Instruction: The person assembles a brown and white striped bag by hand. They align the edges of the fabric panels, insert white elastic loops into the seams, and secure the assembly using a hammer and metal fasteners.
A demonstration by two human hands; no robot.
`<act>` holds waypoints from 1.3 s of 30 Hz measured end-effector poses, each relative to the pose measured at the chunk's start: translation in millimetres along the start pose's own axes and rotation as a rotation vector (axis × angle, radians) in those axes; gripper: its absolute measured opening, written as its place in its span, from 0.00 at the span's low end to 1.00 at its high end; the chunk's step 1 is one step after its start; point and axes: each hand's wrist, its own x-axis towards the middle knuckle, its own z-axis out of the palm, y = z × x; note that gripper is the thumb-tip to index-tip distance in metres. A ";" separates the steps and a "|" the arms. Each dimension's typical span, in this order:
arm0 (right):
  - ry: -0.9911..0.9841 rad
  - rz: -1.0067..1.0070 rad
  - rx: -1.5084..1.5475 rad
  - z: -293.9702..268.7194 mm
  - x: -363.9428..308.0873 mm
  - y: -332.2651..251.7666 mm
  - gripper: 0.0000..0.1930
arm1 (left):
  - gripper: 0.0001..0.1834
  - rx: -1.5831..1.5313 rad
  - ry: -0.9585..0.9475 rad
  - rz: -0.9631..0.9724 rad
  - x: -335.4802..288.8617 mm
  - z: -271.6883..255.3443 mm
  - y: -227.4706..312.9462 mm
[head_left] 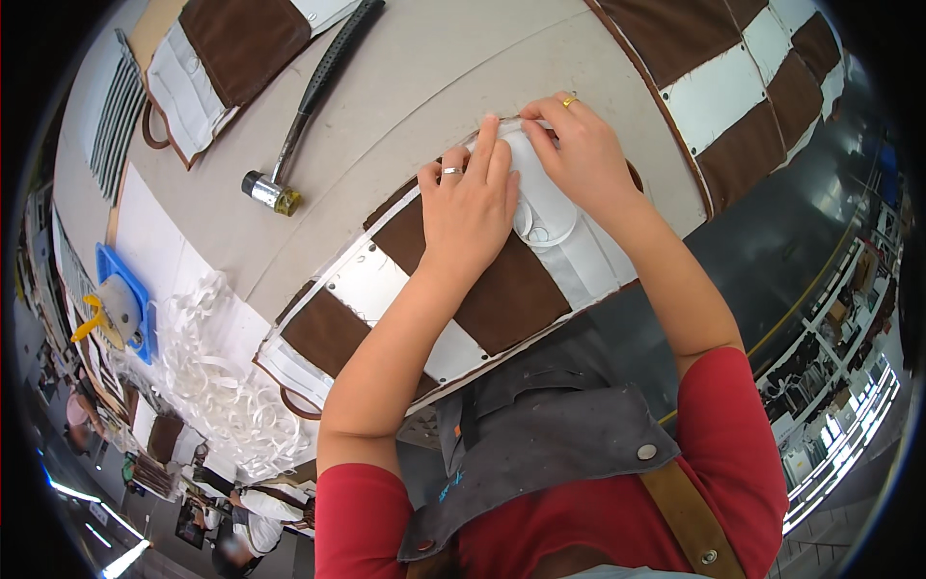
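Note:
A long brown-and-white patchwork bag piece lies across the near part of the table, with a brown loop at its left end. My left hand rests on its far half, index and middle fingers stretched toward the far edge. Beside it, my right hand is closed in a pinch on the far edge of the white section at the right; what lies between the fingertips is partly hidden. A white curved strip lies on that section between the hands.
A black-handled hammer lies beyond the left hand. More brown-and-white pieces lie at upper left and upper right. Leftward are a heap of white strips, a blue tray holding a pot, and dark strips.

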 end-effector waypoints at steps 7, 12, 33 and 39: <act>-0.028 -0.007 -0.016 -1.0 3.6 1.1 0.04 | 0.22 0.000 0.107 0.054 -12.2 6.9 5.4; -0.018 0.011 -0.020 2.2 3.2 2.8 0.04 | 0.23 -0.014 0.067 0.110 -4.7 3.9 7.8; -0.021 -0.100 0.032 -4.3 0.5 -10.8 0.03 | 0.25 -0.111 0.059 0.049 -18.2 0.8 8.2; -0.057 -0.067 0.254 -4.0 -8.9 -26.6 0.04 | 0.25 -0.013 0.079 0.052 -16.3 6.6 5.3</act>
